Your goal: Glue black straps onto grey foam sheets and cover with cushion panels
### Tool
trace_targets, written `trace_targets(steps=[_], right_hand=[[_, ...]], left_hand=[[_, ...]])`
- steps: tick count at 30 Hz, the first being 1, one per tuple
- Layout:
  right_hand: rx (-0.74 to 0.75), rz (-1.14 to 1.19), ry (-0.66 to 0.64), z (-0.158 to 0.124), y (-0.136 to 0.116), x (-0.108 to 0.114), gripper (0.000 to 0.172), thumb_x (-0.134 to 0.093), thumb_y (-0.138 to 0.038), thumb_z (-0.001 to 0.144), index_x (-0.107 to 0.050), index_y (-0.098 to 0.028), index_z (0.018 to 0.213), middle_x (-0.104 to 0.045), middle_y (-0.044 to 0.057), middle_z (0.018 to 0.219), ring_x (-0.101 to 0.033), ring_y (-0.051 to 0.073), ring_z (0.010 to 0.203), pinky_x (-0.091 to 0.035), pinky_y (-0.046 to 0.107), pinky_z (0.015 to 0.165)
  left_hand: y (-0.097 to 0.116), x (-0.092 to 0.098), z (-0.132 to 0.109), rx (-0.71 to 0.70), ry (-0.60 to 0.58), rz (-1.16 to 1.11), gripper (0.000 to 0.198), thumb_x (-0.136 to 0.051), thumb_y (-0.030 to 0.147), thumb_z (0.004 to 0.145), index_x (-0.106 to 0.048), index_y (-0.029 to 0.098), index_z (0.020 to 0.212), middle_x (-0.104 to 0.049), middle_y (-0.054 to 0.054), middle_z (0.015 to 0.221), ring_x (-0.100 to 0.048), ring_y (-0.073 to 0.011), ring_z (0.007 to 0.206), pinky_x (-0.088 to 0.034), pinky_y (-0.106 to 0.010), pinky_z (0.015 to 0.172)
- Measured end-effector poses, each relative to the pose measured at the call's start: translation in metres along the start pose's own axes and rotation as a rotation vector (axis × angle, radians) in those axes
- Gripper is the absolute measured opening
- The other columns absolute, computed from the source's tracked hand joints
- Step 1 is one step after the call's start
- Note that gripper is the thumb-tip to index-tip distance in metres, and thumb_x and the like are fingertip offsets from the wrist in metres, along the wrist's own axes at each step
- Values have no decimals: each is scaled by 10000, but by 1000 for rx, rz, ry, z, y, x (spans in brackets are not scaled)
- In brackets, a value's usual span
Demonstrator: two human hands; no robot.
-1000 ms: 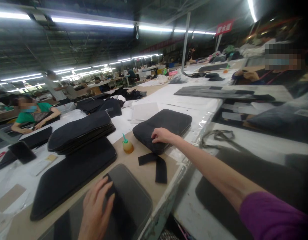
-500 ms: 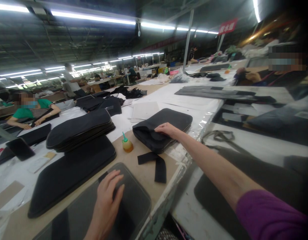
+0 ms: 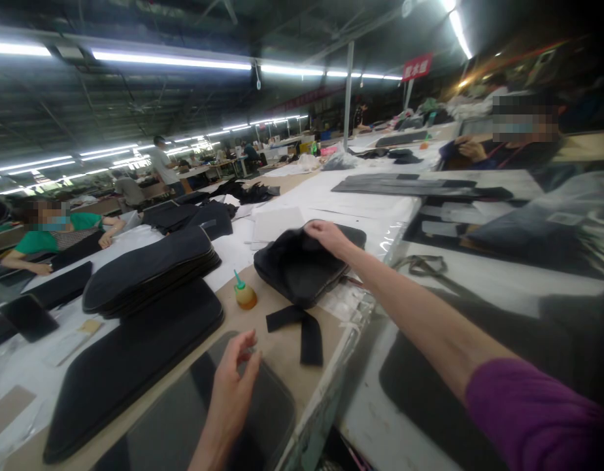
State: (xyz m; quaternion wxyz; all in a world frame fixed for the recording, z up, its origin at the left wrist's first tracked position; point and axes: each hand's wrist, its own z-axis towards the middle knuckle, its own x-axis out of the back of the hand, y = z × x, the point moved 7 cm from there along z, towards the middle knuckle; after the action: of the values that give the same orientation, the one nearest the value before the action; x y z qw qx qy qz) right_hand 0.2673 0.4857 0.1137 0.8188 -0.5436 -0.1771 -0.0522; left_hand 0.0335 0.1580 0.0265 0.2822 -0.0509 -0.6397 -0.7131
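My right hand pinches the upper edge of a black fabric case and holds it lifted, so the dark inside shows. Over a dark grey flat panel near the table's front edge is my left hand, its fingers loosely curved and apart, holding nothing. Between the hands lie two black strips, one across the other or joined. A small bottle with a green nozzle and amber liquid stands left of the case.
Stacked black cases rest on a larger black case at the left. A phone lies farther left. Grey strips lie beyond my right arm. One person in green sits at the left, another person at the right.
My right hand has raised the case's upper layer and opened it wider. My left hand has moved slightly right and lifted off the grey panel. The camera view has shifted a little.
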Motion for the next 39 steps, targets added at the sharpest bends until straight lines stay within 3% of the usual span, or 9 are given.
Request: trace_targets(steps=[5, 10, 18, 26, 30, 34, 37, 39], right_hand=[[33, -110, 137, 22, -15, 27, 199, -579, -350, 851, -683, -186, 810, -695, 45, 739, -614, 235, 839, -458, 336, 813], [58, -182, 229, 19, -19, 38, 238, -496, -330, 898, -677, -182, 853, -714, 81, 847, -613, 254, 911, -445, 359, 853], [100, -181, 176, 5, -23, 33, 177, -582, -348, 839, -657, -210, 760, -697, 48, 778, -603, 225, 826, -442, 329, 802], [125, -45, 196, -17, -34, 44, 282, -492, -441, 867, -624, -197, 816, -636, 16, 724, -549, 184, 689, -423, 299, 647], [140, 1, 208, -31, -45, 54, 299, -477, -461, 885, -593, -191, 832, -597, 7, 709, -516, 168, 649, -407, 286, 601], [213, -13, 140, -65, -72, 53, 286, -489, -451, 924, -604, -193, 878, -603, 0, 735, -527, 165, 680, -419, 283, 639], [329, -89, -26, -118, -94, 28, 245, -509, -416, 953, -633, -207, 925, -634, 3, 776, -557, 166, 715, -436, 281, 684], [482, -240, -197, -164, -106, 0, 233, -434, -334, 1000, -628, -205, 1004, -676, 46, 920, -599, 178, 814, -460, 297, 754]], left_hand=[[3, -6, -4, 31, -23, -80, 421, -607, 421, 909, -595, 257, 1297, -648, -101, 1282, -608, -242, 1195, -462, -382, 1010], [1, -11, -5, 72, -50, -125, 443, -628, 443, 894, -605, 250, 1293, -664, -110, 1255, -619, -246, 1177, -465, -376, 1005], [2, -23, -3, 75, -114, -102, 458, -586, 468, 918, -571, 240, 1315, -673, -112, 1225, -634, -237, 1135, -467, -380, 988], [28, -33, 5, 72, -91, -262, 425, -636, 480, 884, -636, 216, 1217, -663, -122, 1264, -624, -262, 1176, -457, -403, 1024], [41, -44, 19, 78, -94, -379, 477, -673, 515, 848, -635, 200, 1204, -664, -146, 1269, -641, -287, 1158, -494, -414, 971], [53, -58, 30, 124, -109, -558, 573, -704, 539, 826, -596, 191, 1269, -631, -182, 1331, -631, -312, 1188, -500, -430, 971], [62, -70, 30, 223, -148, -826, 684, -709, 571, 817, -523, 204, 1363, -589, -187, 1392, -570, -320, 1282, -452, -464, 1059], [63, -76, 24, 314, -170, -1001, 698, -689, 616, 811, -532, 204, 1354, -604, -178, 1373, -575, -315, 1277, -465, -476, 1056]])
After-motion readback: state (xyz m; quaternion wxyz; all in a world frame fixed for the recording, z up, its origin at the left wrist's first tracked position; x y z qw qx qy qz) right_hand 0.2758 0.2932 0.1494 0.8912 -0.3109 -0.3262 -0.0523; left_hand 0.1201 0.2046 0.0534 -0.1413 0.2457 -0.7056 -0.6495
